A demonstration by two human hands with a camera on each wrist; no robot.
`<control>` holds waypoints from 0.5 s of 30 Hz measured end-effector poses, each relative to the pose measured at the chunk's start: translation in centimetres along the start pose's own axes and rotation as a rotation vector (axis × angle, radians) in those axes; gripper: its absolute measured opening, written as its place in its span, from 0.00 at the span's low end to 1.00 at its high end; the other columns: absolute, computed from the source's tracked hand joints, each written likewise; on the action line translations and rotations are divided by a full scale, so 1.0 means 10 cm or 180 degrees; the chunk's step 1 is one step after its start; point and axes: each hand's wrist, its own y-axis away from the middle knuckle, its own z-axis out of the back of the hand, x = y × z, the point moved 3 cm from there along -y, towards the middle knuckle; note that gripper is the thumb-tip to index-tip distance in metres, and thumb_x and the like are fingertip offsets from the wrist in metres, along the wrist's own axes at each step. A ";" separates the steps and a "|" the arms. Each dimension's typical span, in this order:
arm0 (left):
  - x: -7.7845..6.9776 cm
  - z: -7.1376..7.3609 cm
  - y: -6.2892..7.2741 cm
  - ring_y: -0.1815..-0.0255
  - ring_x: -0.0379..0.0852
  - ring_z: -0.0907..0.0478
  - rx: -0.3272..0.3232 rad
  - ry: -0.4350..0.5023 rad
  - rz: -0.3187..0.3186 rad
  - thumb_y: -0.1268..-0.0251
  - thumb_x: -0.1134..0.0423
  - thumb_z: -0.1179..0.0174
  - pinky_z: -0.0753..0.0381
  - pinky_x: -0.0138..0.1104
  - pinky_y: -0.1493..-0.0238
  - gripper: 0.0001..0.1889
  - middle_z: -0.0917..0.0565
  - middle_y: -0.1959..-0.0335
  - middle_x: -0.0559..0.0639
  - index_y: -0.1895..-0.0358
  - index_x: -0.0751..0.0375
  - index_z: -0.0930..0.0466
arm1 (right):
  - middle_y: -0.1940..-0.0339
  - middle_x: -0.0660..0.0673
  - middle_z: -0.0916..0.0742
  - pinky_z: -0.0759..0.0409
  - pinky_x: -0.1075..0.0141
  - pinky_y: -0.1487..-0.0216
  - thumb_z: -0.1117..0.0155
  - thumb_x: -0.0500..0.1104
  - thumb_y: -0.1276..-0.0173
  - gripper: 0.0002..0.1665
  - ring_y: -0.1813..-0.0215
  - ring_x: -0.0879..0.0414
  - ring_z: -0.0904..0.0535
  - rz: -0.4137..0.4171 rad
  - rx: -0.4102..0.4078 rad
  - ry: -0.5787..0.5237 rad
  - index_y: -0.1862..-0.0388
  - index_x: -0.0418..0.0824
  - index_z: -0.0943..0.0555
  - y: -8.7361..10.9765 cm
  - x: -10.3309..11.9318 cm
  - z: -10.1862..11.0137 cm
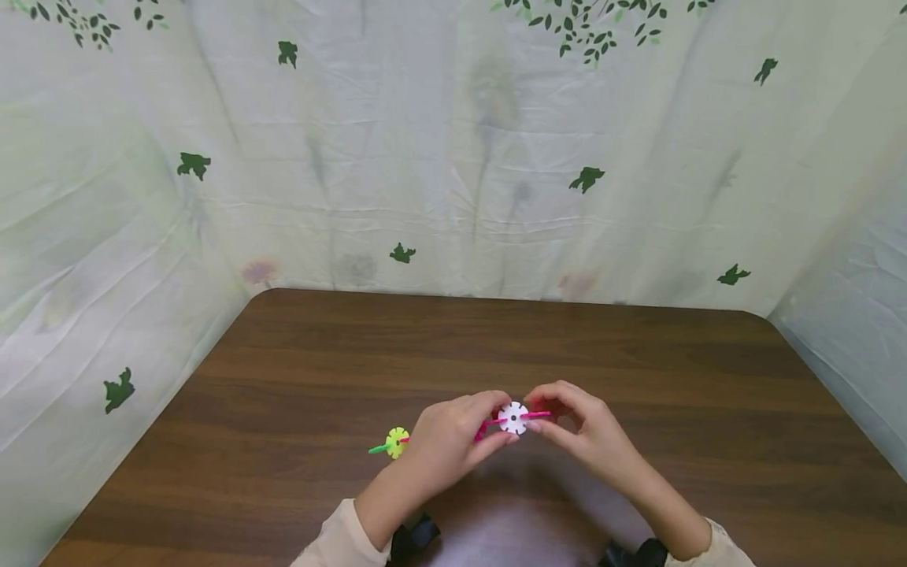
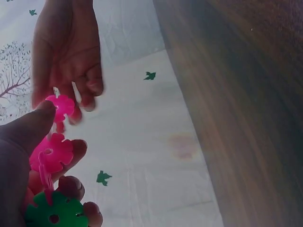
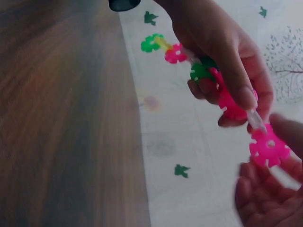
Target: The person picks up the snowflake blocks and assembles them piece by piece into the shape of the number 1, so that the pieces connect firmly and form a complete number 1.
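Observation:
A chain of interlocking notched snowflake discs runs through my left hand (image 1: 449,433), whose thumb and fingers grip it. Its white disc (image 1: 513,418) faces up between my two hands. At the right end, a pink disc (image 3: 270,145) is slotted into the white one, and the thumb and fingers of my right hand (image 1: 584,429) pinch around it. Within the left hand's grip are another pink disc (image 2: 52,152) and a dark green disc (image 2: 57,212). Past that hand's other side stick out a yellow disc (image 1: 397,442) and a light green disc (image 3: 151,43).
Both hands are held over a brown wood-grain table (image 1: 319,346). White cloth (image 1: 425,157) printed with green birds and leaves hangs behind it and at both sides. Dark straps (image 1: 414,539) circle the wrists, below beige sleeves (image 1: 347,539).

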 end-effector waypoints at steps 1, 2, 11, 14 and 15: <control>-0.01 -0.01 0.00 0.75 0.35 0.27 -0.0009 -0.0003 0.0007 0.49 0.53 0.35 0.29 0.23 0.75 0.18 0.20 0.67 0.43 0.57 0.58 0.25 | 0.62 0.45 0.20 0.23 0.66 0.65 0.35 0.32 0.45 0.16 0.63 0.56 0.22 -0.0207 0.0045 -0.0208 0.56 0.37 0.24 0.01 -0.02 -0.03; -0.02 -0.01 0.00 0.74 0.35 0.27 -0.0019 -0.0024 0.0001 0.49 0.53 0.35 0.28 0.24 0.74 0.18 0.20 0.67 0.43 0.57 0.58 0.25 | 0.62 0.43 0.20 0.22 0.62 0.63 0.36 0.32 0.44 0.16 0.63 0.56 0.22 -0.0409 0.0088 -0.0435 0.56 0.35 0.25 0.01 -0.04 -0.05; 0.04 -0.03 0.01 0.66 0.36 0.24 0.0272 0.0479 0.0237 0.47 0.48 0.38 0.25 0.26 0.67 0.25 0.22 0.59 0.43 0.49 0.57 0.28 | 0.71 0.44 0.18 0.21 0.59 0.65 0.41 0.29 0.41 0.11 0.71 0.57 0.20 -0.0969 0.0027 -0.1614 0.62 0.23 0.28 0.03 -0.17 -0.09; 0.20 0.03 0.03 0.60 0.38 0.25 0.0726 0.1230 0.0741 0.45 0.49 0.40 0.26 0.30 0.60 0.26 0.24 0.54 0.42 0.45 0.55 0.31 | 0.72 0.44 0.18 0.21 0.60 0.66 0.41 0.28 0.42 0.08 0.72 0.57 0.19 -0.0917 0.0031 -0.1586 0.63 0.26 0.26 0.02 -0.20 0.00; 0.27 0.05 0.04 0.59 0.39 0.26 0.0878 0.1479 0.0917 0.44 0.49 0.40 0.26 0.31 0.59 0.25 0.25 0.53 0.42 0.45 0.55 0.31 | 0.73 0.44 0.18 0.21 0.60 0.67 0.40 0.28 0.42 0.08 0.72 0.57 0.19 -0.0917 0.0026 -0.1571 0.63 0.28 0.26 0.02 -0.20 0.03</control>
